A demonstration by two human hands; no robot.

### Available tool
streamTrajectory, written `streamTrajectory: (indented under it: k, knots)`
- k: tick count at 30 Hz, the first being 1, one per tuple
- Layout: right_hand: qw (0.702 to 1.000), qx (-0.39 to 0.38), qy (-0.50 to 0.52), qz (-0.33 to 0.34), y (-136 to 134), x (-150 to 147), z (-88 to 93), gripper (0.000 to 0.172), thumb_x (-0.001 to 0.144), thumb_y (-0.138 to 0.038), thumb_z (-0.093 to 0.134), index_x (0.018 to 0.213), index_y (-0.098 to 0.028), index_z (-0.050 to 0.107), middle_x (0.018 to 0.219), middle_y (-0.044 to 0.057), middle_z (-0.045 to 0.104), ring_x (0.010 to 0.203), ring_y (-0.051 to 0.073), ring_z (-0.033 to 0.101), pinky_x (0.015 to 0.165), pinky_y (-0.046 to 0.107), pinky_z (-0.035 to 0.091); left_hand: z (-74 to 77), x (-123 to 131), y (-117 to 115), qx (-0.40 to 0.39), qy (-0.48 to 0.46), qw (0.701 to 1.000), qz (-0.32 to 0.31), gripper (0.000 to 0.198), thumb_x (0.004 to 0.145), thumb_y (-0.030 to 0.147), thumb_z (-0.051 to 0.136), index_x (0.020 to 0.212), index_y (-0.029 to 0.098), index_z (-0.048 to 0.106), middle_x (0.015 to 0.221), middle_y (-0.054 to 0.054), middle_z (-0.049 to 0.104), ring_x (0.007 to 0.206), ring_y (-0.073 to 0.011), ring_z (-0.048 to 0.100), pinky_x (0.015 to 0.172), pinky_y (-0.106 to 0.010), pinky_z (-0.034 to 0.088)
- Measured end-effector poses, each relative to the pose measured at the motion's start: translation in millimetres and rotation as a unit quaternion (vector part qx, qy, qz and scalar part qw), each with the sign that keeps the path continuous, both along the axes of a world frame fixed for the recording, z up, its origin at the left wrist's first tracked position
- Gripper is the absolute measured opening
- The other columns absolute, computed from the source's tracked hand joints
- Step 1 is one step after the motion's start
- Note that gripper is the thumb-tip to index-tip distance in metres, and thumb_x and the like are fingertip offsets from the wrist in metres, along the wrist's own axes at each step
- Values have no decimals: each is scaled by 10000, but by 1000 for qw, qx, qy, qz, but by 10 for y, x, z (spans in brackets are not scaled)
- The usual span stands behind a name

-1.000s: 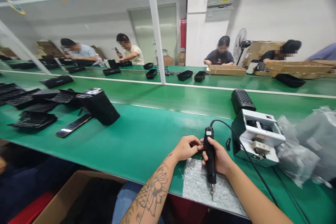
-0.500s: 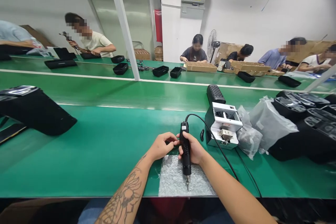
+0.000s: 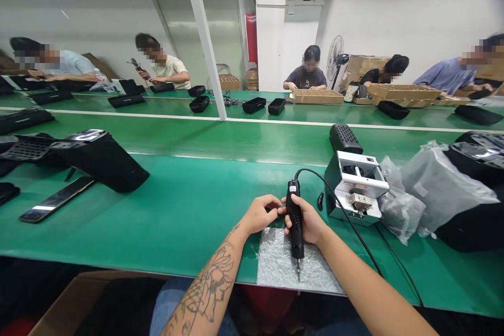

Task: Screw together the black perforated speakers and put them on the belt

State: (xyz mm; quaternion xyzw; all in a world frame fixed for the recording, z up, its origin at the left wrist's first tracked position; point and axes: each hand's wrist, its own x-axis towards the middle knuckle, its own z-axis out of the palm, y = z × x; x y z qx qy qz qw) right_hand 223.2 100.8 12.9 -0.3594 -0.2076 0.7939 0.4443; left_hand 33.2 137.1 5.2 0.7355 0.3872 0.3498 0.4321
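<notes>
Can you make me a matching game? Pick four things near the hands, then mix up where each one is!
Things:
1. Black electric screwdriver
2. Silver bubble-wrap mat
3. White metal screw feeder
4. Crumpled grey plastic bag

Places:
A. Just right of the feeder, on the green bench
B. Gripped upright in the right hand
C. Lying at the bench's near edge, just below the left hand
D. Standing on the bench, to the right of both hands

Right pairs: 1-B, 2-C, 3-D, 4-A
</notes>
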Motion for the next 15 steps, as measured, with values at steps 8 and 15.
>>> streamTrajectory:
  k: [8,15]
  knots:
    - [1000,2,-7,-3,-9,9,-5,354,958,-502,621,1152,-207,629,917,43,759,482,135,600,480,338,581,-30,3,6,-9,-1,1000,7,231,773,108,595,926,150,763,929,-31,767,857,-159,679,799,-249,519]
    - [1000,5,-11,-8,-15,-5,13,325,960,-482,622,1134,-209,636,847,28,738,472,139,590,467,335,569,-22,13,-3,-6,-1,1000,11,229,782,115,594,925,148,770,929,-36,769,851,-157,677,796,-247,524]
